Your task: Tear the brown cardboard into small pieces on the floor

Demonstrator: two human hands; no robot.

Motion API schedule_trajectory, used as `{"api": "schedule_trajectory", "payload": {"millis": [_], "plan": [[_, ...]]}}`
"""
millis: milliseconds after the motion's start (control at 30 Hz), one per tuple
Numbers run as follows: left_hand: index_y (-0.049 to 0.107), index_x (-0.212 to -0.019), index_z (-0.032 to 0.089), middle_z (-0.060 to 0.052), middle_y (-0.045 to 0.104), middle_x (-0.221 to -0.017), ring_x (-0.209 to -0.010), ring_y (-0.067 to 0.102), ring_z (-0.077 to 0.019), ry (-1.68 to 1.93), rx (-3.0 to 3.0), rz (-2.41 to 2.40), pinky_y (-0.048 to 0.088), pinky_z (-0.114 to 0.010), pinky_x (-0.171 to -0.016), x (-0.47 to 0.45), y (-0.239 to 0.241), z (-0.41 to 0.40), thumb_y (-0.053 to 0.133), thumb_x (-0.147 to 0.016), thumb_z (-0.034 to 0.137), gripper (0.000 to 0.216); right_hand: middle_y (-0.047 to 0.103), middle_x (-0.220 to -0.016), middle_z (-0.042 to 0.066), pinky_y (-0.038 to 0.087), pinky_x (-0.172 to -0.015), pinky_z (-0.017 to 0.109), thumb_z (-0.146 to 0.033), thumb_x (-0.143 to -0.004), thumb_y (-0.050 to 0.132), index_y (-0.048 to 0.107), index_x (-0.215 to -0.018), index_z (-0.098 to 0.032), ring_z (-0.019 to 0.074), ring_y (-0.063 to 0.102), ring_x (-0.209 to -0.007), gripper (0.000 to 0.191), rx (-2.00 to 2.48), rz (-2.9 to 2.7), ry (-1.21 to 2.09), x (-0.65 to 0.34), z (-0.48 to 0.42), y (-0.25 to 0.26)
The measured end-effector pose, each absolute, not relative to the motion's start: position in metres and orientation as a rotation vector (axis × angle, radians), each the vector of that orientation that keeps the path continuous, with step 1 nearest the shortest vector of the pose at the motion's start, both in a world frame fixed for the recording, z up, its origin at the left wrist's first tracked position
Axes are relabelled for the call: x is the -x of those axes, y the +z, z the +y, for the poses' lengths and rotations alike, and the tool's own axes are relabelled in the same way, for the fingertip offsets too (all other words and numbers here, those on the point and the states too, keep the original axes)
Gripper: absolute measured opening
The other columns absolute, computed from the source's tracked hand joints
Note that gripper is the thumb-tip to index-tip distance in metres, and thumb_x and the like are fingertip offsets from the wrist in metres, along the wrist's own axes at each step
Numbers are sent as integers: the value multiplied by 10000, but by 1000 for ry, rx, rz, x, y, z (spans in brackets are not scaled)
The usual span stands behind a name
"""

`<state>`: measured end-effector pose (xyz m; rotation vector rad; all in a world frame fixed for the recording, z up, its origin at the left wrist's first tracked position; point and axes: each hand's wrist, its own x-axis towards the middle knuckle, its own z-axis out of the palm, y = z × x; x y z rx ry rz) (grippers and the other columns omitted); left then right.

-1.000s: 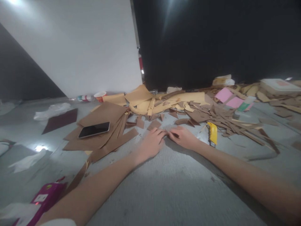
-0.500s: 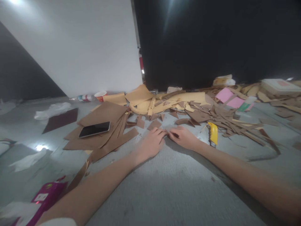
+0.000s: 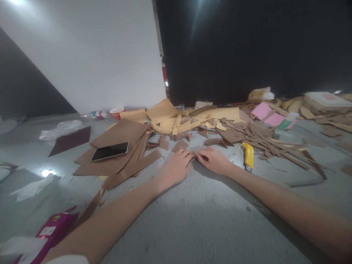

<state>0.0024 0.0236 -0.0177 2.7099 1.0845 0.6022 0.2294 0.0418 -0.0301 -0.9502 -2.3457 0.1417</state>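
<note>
My left hand [image 3: 178,165] and my right hand [image 3: 213,160] meet fingertip to fingertip low over the grey surface [image 3: 192,220]. Both are closed in a pinch, and whatever lies between the fingers is too small or hidden to name. Just beyond them lie small brown cardboard scraps [image 3: 180,146]. A yellow utility knife [image 3: 249,157] rests to the right of my right hand. Left of my left hand, a smartphone [image 3: 110,151] lies on a stack of brown cardboard sheets [image 3: 129,132].
Yellow and brown offcuts [image 3: 203,123] heap along the dark wall [image 3: 247,44]. A paper cup [image 3: 117,112] and a plastic bottle [image 3: 100,114] stand or lie at back left. Near my left forearm is a purple power strip [image 3: 52,231]. Pink sheets [image 3: 268,113] lie right.
</note>
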Motion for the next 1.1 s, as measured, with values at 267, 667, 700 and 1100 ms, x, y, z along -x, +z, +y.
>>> {"api": "schedule_trajectory", "payload": {"millis": [267, 667, 700, 1100], "plan": [[634, -1389, 231, -58, 662, -1374, -1252, 534, -267, 612, -2708, 1093, 456, -458, -1138, -3, -22, 25, 474, -1013, 100, 429, 548, -633, -8, 367, -688, 319, -243, -1059, 472, 486, -701, -226, 169, 498, -631, 358, 952, -2346, 159, -230, 42, -31], [620, -1401, 244, -63, 660, -1368, -1253, 538, -259, 595, -2711, 1090, 457, -464, -1137, -3, -18, 24, 451, -1026, 111, 432, 551, -626, -8, 368, -681, 318, -232, -1058, 483, 498, -694, -225, 168, 497, -628, 365, 949, -2342, 155, -230, 42, -30], [623, -1397, 243, -62, 659, -1370, -1253, 537, -260, 598, -2710, 1090, 458, -463, -1136, -3, -18, 24, 451, -1025, 109, 431, 553, -631, -7, 370, -681, 317, -233, -1059, 484, 496, -696, -225, 169, 501, -635, 363, 950, -2345, 161, -230, 42, -30], [642, -1369, 219, -65, 667, -1367, -1242, 534, -267, 593, -2731, 1088, 456, -454, -1139, -3, -18, 23, 472, -1019, 104, 406, 516, -633, -18, 351, -665, 321, -227, -1041, 496, 457, -709, -232, 169, 487, -630, 335, 963, -2342, 180, -230, 42, -31]]}}
